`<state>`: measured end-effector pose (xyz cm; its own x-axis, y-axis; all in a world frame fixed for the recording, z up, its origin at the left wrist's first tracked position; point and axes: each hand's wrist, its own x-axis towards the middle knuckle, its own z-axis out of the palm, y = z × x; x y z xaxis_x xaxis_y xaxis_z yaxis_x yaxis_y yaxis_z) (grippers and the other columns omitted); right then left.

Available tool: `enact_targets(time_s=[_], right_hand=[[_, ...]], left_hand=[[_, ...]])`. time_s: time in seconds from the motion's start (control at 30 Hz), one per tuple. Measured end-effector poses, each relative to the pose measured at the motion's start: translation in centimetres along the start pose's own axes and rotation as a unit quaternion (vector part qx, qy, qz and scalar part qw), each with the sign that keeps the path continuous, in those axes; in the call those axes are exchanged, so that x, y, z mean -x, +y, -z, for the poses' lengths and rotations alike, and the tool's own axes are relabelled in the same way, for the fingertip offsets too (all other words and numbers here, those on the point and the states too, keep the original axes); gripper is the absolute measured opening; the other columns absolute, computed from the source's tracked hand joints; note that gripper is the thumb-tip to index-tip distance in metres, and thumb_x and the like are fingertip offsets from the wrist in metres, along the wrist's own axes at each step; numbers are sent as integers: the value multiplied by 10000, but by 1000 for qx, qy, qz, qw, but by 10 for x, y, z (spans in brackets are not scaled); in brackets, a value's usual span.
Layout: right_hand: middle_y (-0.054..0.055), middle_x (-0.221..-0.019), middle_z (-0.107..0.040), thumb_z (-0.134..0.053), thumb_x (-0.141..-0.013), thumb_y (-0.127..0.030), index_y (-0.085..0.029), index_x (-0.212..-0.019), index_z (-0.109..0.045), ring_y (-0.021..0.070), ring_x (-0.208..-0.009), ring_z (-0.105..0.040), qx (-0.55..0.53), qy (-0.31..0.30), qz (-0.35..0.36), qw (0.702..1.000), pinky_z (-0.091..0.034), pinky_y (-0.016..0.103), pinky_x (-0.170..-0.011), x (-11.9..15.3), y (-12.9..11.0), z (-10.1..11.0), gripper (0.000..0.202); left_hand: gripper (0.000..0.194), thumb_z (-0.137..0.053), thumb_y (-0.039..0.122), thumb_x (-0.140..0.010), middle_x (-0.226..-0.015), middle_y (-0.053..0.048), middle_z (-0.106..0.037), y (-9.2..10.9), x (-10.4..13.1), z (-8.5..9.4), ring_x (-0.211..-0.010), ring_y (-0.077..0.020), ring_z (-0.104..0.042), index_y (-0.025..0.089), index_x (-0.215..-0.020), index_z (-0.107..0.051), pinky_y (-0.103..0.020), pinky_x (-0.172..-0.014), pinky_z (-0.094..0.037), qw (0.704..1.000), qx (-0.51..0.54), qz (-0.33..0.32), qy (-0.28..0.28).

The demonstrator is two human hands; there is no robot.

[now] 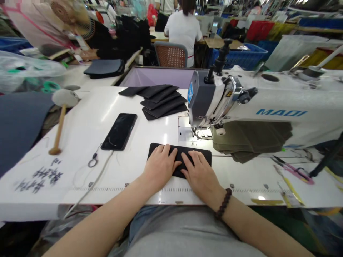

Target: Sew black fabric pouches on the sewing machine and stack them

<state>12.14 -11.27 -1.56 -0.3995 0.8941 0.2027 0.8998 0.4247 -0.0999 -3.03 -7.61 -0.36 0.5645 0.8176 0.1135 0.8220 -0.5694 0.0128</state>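
Note:
A black fabric piece (178, 173) lies flat on the white sewing table in front of me, just short of the needle area. My left hand (160, 164) rests on its left half, fingers spread and palm down. On its right half, my right hand (199, 173) presses with the fingers stretched out and the thumb close to the left one. Neither hand is closed round the cloth. Beyond them, the sewing machine (268, 103) has its needle and presser foot (197, 134) above the metal plate. Several black fabric pieces (163, 100) lie fanned out behind.
Left of my hands are a black phone (119, 131) with a cable and a wooden-handled mallet (61, 121). Olive fabric pieces (249, 139) lie under the machine arm. Pink-handled scissors (294, 170) are at the right. Other people (182, 28) work beyond the table.

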Motion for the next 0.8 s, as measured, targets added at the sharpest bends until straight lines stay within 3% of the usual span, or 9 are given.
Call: enact_targets(time_s=[0.13,0.3,0.43,0.57,0.67,0.8], right_hand=[[179,-1308,-389,-465,-838,-320,-108,-1246,-432,293,-1228,-303,-21,-4,-10,1000,-287,494,-983,7,4,-9,461],[166,-1379,-303,-454,-833,-400,-140,-1292,-376,293,-1277,-222,-16,-23,-19,999,-185,560,-996,9,5,-10,533],[172,-1386,-286,-460,-830,-380,-135,-1298,-371,304,-1276,-221,-8,-31,-15,999,-184,568,-988,10,4,-9,535],[173,-1388,-280,-433,-843,-386,-137,-1308,-358,303,-1278,-217,-9,-26,-10,1000,-186,564,-987,10,5,-11,532],[172,-1387,-284,-441,-840,-381,-135,-1305,-359,304,-1279,-210,-15,-19,-6,1000,-181,564,-991,10,6,-12,532],[192,-1362,-311,-440,-841,-364,-110,-1277,-368,314,-1268,-230,-50,12,-12,999,-225,574,-980,11,7,-12,509]], left_hand=[[409,-426,300,-873,-1271,-195,-400,-4,8,-20,-1200,-305,-355,51,-1196,-446,-454,-968,-331,999,30,-9,29],[546,-423,388,-867,-1374,-217,-259,-8,9,-26,-1287,-316,-202,34,-1275,-344,-455,-1014,-273,1000,23,3,10],[699,-437,533,-814,-1383,-220,-241,-20,12,-24,-1286,-337,-192,43,-1297,-308,-501,-1014,-244,1000,-4,28,-7],[755,-454,556,-793,-1367,-246,-255,-44,26,-19,-1273,-351,-219,3,-1285,-308,-505,-999,-270,997,-35,70,-15],[647,-484,464,-816,-1354,-255,-274,-48,39,-11,-1247,-365,-270,1,-1250,-361,-511,-981,-290,995,-56,85,20],[361,-383,142,-874,-1254,-122,-465,-30,42,-2,-1111,-228,-467,135,-1232,-426,-372,-936,-388,998,-4,-66,5]])
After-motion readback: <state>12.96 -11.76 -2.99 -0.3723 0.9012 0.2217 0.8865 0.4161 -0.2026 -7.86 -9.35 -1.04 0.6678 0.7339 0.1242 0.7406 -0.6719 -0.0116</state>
